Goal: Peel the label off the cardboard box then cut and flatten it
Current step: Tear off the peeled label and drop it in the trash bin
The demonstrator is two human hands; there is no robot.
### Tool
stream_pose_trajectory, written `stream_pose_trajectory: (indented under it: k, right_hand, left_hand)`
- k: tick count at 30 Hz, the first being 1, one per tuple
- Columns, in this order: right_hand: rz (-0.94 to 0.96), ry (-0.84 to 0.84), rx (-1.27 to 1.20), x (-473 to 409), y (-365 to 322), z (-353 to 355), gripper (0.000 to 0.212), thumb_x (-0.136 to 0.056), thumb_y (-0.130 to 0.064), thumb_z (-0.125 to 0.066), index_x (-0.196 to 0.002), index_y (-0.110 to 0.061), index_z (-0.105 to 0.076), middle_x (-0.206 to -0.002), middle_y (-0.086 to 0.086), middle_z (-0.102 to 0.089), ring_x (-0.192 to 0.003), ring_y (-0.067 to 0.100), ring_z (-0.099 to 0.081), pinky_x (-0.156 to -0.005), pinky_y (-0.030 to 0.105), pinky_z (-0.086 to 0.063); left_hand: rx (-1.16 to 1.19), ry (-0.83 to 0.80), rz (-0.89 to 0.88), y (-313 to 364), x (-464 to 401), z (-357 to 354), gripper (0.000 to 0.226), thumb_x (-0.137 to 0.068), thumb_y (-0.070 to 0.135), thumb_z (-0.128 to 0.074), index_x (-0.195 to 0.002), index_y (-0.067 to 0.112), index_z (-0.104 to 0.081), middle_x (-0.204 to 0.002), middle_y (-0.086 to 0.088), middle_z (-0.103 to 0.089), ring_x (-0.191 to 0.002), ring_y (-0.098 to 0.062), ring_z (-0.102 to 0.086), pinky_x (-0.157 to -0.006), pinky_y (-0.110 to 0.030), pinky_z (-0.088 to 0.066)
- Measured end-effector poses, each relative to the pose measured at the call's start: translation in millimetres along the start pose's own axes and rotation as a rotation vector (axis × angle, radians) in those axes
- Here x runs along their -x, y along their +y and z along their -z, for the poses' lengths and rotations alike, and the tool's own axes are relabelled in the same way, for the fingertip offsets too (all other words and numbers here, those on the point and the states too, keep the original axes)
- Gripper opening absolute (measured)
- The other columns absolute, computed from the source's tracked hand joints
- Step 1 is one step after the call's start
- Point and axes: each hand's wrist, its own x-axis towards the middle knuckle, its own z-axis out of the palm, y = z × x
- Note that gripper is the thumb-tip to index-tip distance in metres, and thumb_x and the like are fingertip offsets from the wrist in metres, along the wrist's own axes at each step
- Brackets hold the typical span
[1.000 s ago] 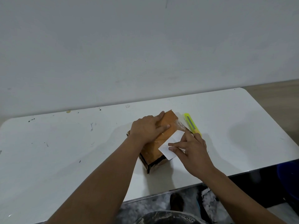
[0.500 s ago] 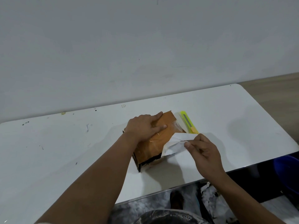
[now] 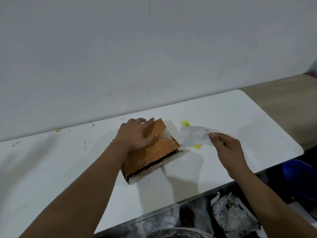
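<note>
A small brown cardboard box lies on the white table, its near side dark and torn. My left hand presses flat on the box top, fingers spread. My right hand pinches the white label between thumb and fingers, holding it up to the right of the box; only a thin strand near its lower corner still reaches the box edge. A yellow utility knife lies on the table behind the label, mostly hidden by it.
A grey wall rises behind the table. Crumpled white paper lies on the floor below the table's near edge. A blue bin stands at the right, under the table corner. Wooden floor shows at far right.
My right hand pulled the label off the box top and drew it right and upward. My left hand stayed pressed on the box. The camera view shifted slightly.
</note>
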Motion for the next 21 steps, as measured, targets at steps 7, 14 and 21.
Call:
stream_pose_trajectory:
  k: [7, 14, 21]
  right_hand:
    - [-0.003, -0.006, -0.010, 18, -23, -9, 0.015, -0.092, -0.037, -0.062, -0.084, -0.035, -0.074, -0.092, -0.013, -0.073, -0.081, -0.007, -0.062, -0.077, 0.025, -0.044]
    - [0.071, 0.124, 0.017, 56, -48, 12, 0.012, -0.089, -0.033, -0.066, -0.081, -0.032, -0.075, -0.089, -0.013, -0.073, -0.085, -0.006, -0.064, -0.074, 0.020, -0.044]
    - [-0.039, 0.170, -0.004, 96, -39, 33, 0.011, -0.087, -0.036, -0.068, -0.086, -0.031, -0.077, -0.092, -0.011, -0.074, -0.093, 0.003, -0.067, -0.087, 0.029, -0.051]
  left_hand:
    - [0.412, 0.260, -0.190, 65, 13, 22, 0.051, -0.090, 0.057, -0.061, -0.138, 0.039, -0.058, -0.141, 0.014, -0.057, -0.132, -0.016, -0.046, -0.112, -0.045, -0.038]
    - [0.533, 0.379, -0.411, 125, 25, 27, 0.030, -0.090, 0.049, -0.067, -0.117, 0.037, -0.073, -0.122, 0.018, -0.069, -0.118, -0.013, -0.057, -0.104, -0.040, -0.043]
    - [0.496, 0.300, -0.499, 166, 42, 21, 0.016, -0.095, 0.040, -0.061, -0.092, 0.036, -0.076, -0.093, 0.016, -0.075, -0.091, -0.011, -0.060, -0.088, -0.036, -0.047]
